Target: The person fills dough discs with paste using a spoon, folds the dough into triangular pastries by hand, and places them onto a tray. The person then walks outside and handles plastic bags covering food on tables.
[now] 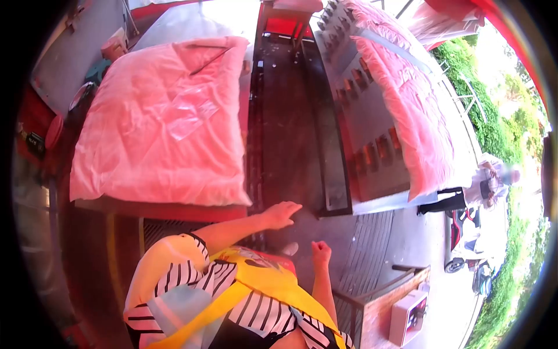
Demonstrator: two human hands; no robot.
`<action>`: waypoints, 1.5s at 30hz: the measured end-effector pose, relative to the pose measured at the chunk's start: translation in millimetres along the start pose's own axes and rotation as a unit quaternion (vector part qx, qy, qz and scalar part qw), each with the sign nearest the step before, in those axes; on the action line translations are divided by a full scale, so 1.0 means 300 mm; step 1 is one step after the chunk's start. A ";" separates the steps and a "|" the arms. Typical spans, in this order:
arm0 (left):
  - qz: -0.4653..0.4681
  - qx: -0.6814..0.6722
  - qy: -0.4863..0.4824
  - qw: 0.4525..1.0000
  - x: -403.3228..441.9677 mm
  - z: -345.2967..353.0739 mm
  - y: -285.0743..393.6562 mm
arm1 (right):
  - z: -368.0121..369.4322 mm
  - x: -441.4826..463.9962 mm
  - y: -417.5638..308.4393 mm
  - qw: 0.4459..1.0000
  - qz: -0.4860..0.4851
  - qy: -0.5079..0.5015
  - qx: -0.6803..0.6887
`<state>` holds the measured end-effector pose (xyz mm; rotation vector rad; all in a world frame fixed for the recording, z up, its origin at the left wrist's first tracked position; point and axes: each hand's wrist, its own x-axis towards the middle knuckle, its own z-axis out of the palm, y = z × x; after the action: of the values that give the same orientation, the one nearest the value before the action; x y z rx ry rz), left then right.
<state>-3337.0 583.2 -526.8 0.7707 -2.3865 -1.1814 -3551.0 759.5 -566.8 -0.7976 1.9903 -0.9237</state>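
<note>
My left hand [282, 215] reaches across in front of me, its fingers stretched out and nothing visible in them. It is near the front right corner of a puffy pink quilt [157, 151], apart from it. My right hand [321, 253] hangs over the floor, curled into a fist, and no object shows in it. On the quilt lies a clear plastic sheet or bag [189, 116]. To the right, another pink quilt [415, 110] covers the top of a long stand. My yellow apron [261, 279] shows below.
A dark aisle [290, 128] runs between the two quilt-covered stands. Near my right arm stands a wooden table [378, 317] with a small box [408, 317] at its side. Farther right are a person [491, 180] and a parked motorbike [462, 238].
</note>
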 end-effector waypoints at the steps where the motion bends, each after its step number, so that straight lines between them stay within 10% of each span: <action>1: 0.032 0.015 0.030 0.999 0.096 0.009 0.011 | -0.039 0.123 0.024 0.994 0.020 -0.043 0.098; 9: 0.144 0.168 0.072 0.973 0.684 -0.005 0.232 | -0.005 0.717 -0.481 0.767 -0.010 -0.431 0.475; 13: 0.050 0.324 0.245 0.912 0.833 -0.291 0.003 | 0.007 0.952 -1.036 0.600 0.255 -0.540 0.533; 18: -0.387 0.193 0.186 0.882 1.005 -0.589 -0.588 | 0.083 1.432 -1.371 0.750 -0.063 -0.595 0.283; 21: -0.229 0.211 0.172 0.934 1.254 -0.956 -0.885 | 0.179 1.752 -1.457 0.792 0.085 -0.474 0.375; 27: 0.098 0.583 0.165 0.789 2.283 -2.034 -0.877 | 0.333 2.299 -1.615 0.824 0.174 -0.426 0.330; 35: 0.018 0.324 0.335 0.885 2.984 -2.774 -0.641 | 0.611 2.961 -2.261 0.832 0.135 -0.482 0.238; 43: -0.059 -0.131 0.516 0.844 3.084 -3.369 -0.858 | 1.003 3.558 -2.927 0.837 0.022 -0.498 0.223; 45: 0.070 0.091 0.552 0.826 3.043 -3.386 -1.103 | 1.097 3.737 -3.044 0.853 -0.038 -0.474 0.216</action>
<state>-3401.5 -763.1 -129.0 0.9522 -1.5032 -0.2418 -3638.4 -710.8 -394.9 -0.8394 0.8540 -0.7518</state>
